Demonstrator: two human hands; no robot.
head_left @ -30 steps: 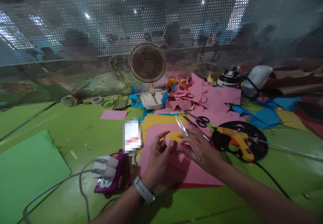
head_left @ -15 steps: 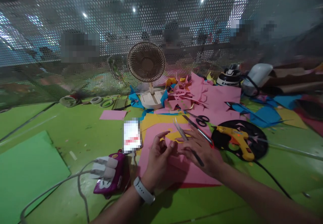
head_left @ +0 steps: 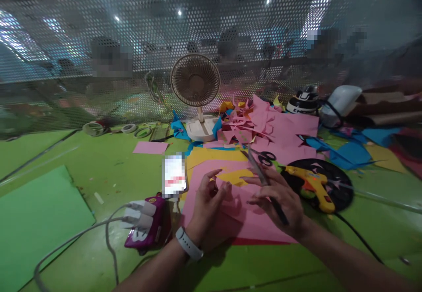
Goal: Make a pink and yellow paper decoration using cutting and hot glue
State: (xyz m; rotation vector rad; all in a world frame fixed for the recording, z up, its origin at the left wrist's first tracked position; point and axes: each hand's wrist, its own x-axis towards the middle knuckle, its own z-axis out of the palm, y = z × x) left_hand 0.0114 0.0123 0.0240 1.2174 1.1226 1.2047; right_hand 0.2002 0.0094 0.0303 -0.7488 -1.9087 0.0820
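My left hand (head_left: 209, 208), with a white watch band (head_left: 188, 244) at the wrist, is curled with thumb and fingers close together. A small curled piece of pink paper (head_left: 234, 205) shows at its thumb, seemingly held there; the grip is partly hidden. To its right, my right hand (head_left: 280, 200) grips grey metal tweezers (head_left: 260, 169), tips pointing up and away, apart from the left hand. Both hands are above a stack of pink sheets (head_left: 198, 182) with a yellow sheet (head_left: 211, 154) behind. Black-handled scissors (head_left: 266, 157) lie just beyond the right hand.
A yellow glue gun (head_left: 314, 184) rests on a black round plate (head_left: 343, 191) at right. A phone (head_left: 174, 175) and a purple box with plugs (head_left: 154, 221) are at left. Behind stand a fan (head_left: 196, 81) and pink paper scraps (head_left: 263, 120). A green sheet (head_left: 42, 221) lies far left.
My right hand has moved right with the tweezers, away from my left hand, and their tips have swung off the paper piece. My left hand stays nearly in place. The view shifts slightly.
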